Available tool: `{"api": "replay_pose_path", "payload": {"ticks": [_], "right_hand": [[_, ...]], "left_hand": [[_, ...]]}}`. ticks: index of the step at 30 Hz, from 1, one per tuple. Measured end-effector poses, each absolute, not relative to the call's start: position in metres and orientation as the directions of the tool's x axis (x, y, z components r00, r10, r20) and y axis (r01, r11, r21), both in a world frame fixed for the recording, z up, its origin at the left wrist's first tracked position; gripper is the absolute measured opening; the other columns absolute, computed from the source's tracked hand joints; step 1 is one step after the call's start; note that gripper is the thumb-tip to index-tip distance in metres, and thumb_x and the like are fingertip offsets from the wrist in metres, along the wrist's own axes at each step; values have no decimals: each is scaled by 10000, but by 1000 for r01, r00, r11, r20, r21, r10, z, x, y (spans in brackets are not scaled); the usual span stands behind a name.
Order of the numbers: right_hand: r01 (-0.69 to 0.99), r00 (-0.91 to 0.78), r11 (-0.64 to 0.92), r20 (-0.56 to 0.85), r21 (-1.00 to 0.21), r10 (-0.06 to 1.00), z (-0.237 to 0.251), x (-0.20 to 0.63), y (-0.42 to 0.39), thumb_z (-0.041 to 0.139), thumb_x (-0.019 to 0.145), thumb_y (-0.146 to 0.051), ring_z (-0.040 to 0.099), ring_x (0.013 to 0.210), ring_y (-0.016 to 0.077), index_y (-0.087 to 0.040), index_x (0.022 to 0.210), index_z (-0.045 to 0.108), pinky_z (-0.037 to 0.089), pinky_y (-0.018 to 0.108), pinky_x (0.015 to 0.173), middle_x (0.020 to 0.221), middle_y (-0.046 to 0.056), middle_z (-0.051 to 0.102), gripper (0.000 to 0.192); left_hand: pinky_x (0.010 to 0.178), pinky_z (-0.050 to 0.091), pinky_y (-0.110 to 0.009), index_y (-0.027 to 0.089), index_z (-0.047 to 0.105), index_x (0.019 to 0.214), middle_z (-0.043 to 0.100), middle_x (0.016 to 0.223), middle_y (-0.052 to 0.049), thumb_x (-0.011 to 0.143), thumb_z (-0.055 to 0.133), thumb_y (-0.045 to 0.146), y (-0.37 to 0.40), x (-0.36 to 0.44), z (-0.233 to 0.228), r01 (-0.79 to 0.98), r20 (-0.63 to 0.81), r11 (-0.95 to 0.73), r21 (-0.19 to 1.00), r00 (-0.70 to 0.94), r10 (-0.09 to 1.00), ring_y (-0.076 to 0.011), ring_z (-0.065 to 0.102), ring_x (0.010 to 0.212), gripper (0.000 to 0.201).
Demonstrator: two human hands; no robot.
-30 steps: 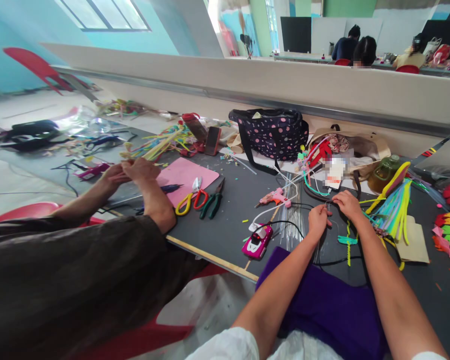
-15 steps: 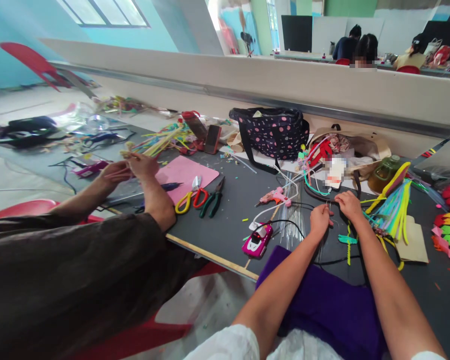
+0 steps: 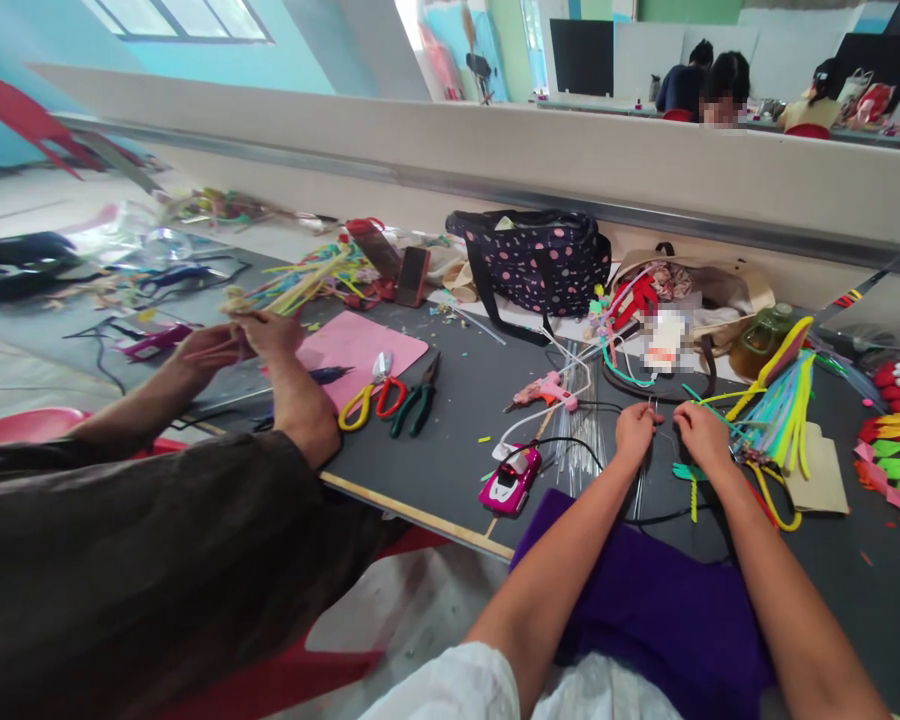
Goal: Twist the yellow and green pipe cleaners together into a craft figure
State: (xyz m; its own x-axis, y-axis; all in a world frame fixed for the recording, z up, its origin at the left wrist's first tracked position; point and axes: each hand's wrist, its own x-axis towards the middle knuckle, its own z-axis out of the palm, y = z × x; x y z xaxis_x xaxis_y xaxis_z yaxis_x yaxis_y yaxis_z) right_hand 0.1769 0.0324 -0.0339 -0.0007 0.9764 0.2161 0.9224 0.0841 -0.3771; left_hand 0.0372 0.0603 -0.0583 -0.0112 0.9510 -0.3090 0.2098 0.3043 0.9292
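The right hand [image 3: 701,433] had drawn in beside the left hand [image 3: 636,430], both pinched together on a thin wire [image 3: 654,408] held just above the dark table [image 3: 450,420], between the pink glue gun [image 3: 546,389] and the pipe cleaners [image 3: 784,405].

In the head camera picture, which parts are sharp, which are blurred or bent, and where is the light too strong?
Head view: the left hand, the right hand and the pink toy car are sharp; the partition wall bends and slants from wide-angle distortion; the left edge of the table smears; bright daylight washes out the window area at top centre; some patches are pixelated.
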Motion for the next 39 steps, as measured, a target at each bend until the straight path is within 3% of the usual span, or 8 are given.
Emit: {"api": "replay_pose_path", "payload": {"ticks": [3, 7, 12, 18, 22, 30, 39], "right_hand": [[910, -30, 88, 146, -404, 989, -34, 167, 15, 498, 880, -305, 576, 861, 196, -230, 911, 633, 363, 276, 697, 880, 38, 664, 158], [898, 2, 83, 193, -431, 981, -33, 150, 0, 543, 860, -416, 560, 889, 206, -217, 975, 579, 378, 281, 725, 939, 52, 645, 232], [948, 88, 9, 291, -317, 953, -27, 128, -15, 557, 837, -458, 530, 890, 230, -202, 820, 591, 369, 298, 733, 890, 89, 616, 259], [919, 166, -152, 8, -363, 986, -27, 113, -18, 533, 861, -362, 623, 774, 208, -220, 959, 600, 356, 270, 614, 802, 46, 681, 184], [908, 198, -205, -55, -365, 979, -32, 112, -15, 501, 872, -293, 658, 729, 208, -228, 1000, 617, 348, 268, 591, 783, 53, 700, 185], [901, 182, -170, -7, -400, 983, -35, 114, -13, 472, 878, -282, 665, 736, 201, -234, 959, 665, 363, 261, 590, 825, 61, 714, 215], [909, 5, 23, 65, -415, 998, -34, 126, -11, 468, 883, -227, 627, 946, 199, -235, 1000, 684, 427, 271, 773, 1020, 52, 703, 246]], "left_hand": [[589, 498, -219, 173, 675, 998, 731, 892, -76, 821, 530, 253, 60, 38, -59, 122, -313, 311, 942, -3, 950, -145, 660, 706, 242], [602, 508, -222, 147, 671, 952, 727, 888, -86, 801, 540, 229, 63, 39, -59, 2, -339, 339, 941, 2, 941, -155, 672, 744, 216], [567, 516, -241, 105, 643, 938, 715, 900, -123, 794, 510, 180, 66, 41, -56, -119, -397, 398, 909, 34, 917, -166, 678, 726, 210], [551, 521, -255, 99, 634, 889, 707, 873, -125, 775, 558, 192, 65, 40, -53, -181, -446, 451, 874, 72, 892, -172, 676, 706, 165], [582, 532, -263, 96, 635, 840, 706, 811, -110, 766, 570, 171, 65, 40, -51, -190, -451, 457, 869, 77, 889, -163, 671, 680, 124], [558, 518, -225, 100, 617, 810, 716, 814, -124, 783, 561, 153, 67, 39, -48, -159, -462, 474, 866, 108, 880, -154, 674, 657, 82], [532, 497, -233, 106, 631, 795, 719, 749, -107, 778, 543, 147, 70, 37, -48, -78, -479, 496, 865, 165, 862, -153, 657, 600, 98]]}}
